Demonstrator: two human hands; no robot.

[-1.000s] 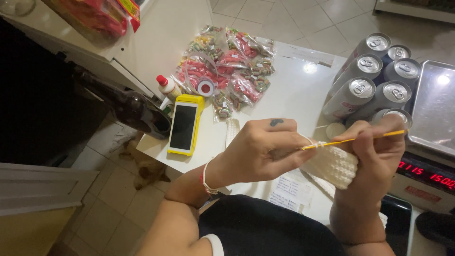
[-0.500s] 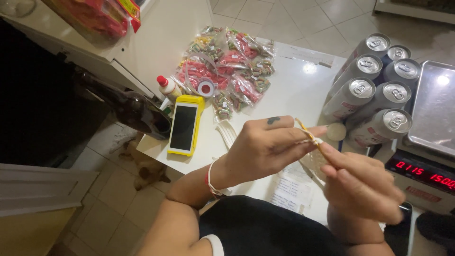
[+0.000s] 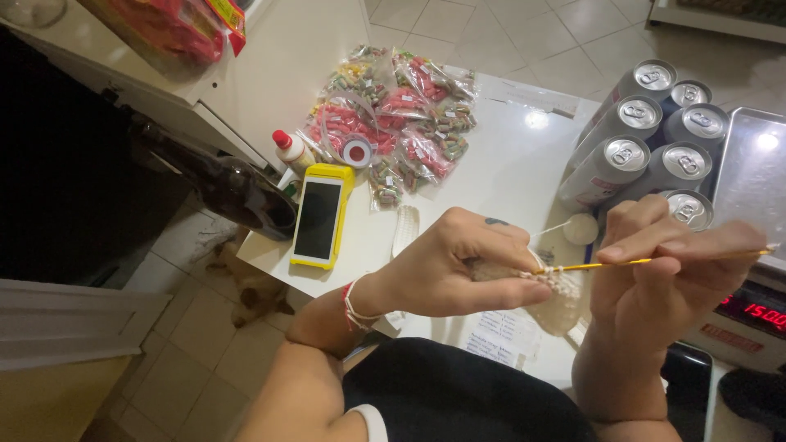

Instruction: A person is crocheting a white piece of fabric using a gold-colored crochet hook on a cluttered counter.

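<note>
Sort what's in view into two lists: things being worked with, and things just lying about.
In use:
- left hand pinching the cream crocheted piece
- right hand holding the thin yellow crochet hook
- cream yarn ball

Lying about:
- yellow-cased phone
- clear bags of colourful sweets
- silver drink cans
- dark glass bottle
- small red-capped white bottle

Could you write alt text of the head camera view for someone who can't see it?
Two hands crochet a cream yarn piece: the right hand holds a yellow hook, the left hand pinches the yarn. On the white table sit cans and a yellow-cased phone.
</note>
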